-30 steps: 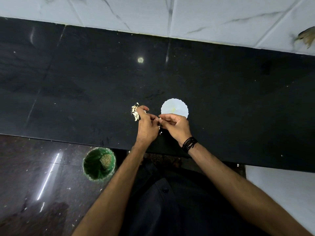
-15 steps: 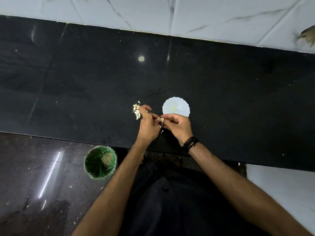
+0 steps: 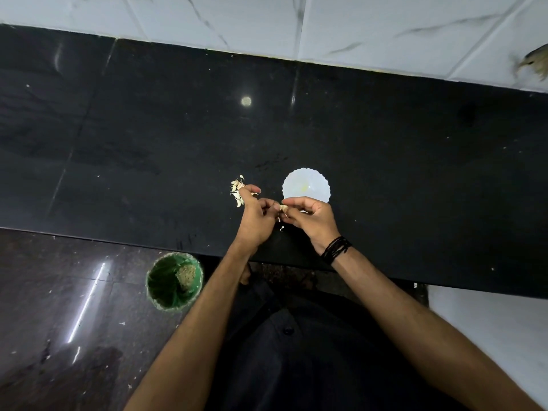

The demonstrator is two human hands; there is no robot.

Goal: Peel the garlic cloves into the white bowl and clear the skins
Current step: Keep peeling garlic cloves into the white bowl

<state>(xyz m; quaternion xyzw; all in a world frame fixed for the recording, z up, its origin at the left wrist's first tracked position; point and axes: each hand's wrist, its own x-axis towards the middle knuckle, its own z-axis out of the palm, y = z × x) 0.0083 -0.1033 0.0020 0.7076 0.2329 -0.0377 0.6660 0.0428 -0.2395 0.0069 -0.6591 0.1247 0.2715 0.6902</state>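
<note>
We are pinching 1 clove between both hands, fingertips clamped on it, just in front of the bowl, right hand nearer.

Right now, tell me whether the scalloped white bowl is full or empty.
Nearly empty: the scalloped white bowl shows bare white inside except one small yellowish spot.

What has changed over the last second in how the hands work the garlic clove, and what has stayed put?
Very little. Both hands keep pinching the same garlic clove just in front of the white bowl; the left hand and right hand only shift their fingertips slightly on it. The pile of cloves, the bowl and the green bin stayed where they were.
</note>
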